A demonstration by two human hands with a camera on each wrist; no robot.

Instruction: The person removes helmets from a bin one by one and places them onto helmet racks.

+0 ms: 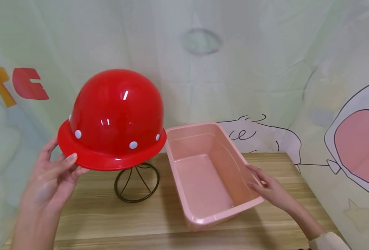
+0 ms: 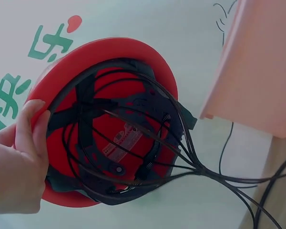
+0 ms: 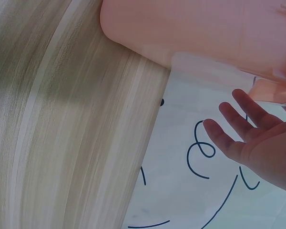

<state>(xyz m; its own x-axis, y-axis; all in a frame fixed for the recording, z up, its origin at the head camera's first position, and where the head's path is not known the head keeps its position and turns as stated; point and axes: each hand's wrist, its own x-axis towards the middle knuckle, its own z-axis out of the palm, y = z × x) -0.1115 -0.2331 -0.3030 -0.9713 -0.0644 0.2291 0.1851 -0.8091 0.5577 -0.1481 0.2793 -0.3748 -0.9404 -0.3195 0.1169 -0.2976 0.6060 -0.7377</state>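
A wooden table [image 1: 115, 218] carries everything here, its front and left edges cut off in the head view, and behind it hangs a pale printed backdrop [image 1: 234, 69] whose drawings run out of frame on both sides. On the table's right half stands a pink plastic basin [image 1: 203, 180], rectangular and open-topped; in the right wrist view only its underside and one rounded corner show, the rest lying beyond the frame. To its left, a red hard hat [image 1: 115, 118] sits on top of a black wire stand [image 1: 136, 182], the brim hiding the stand's upper part, so where the wires meet the hat cannot be seen from above. The left wrist view looks up into the shell, where dark straps and the stand's wires cross over a small label too blurred to read. The left hand [image 1: 51, 177] grasps the hat's brim at its left side, thumb on top and fingers curled beneath it. The right hand [image 1: 267, 187] rests against the basin's right rim with its fingers extended and relaxed; whether the fingertips hook over the rim is hard to make out. A pale sleeve cuff [image 1: 328, 241] is clipped by the bottom edge.
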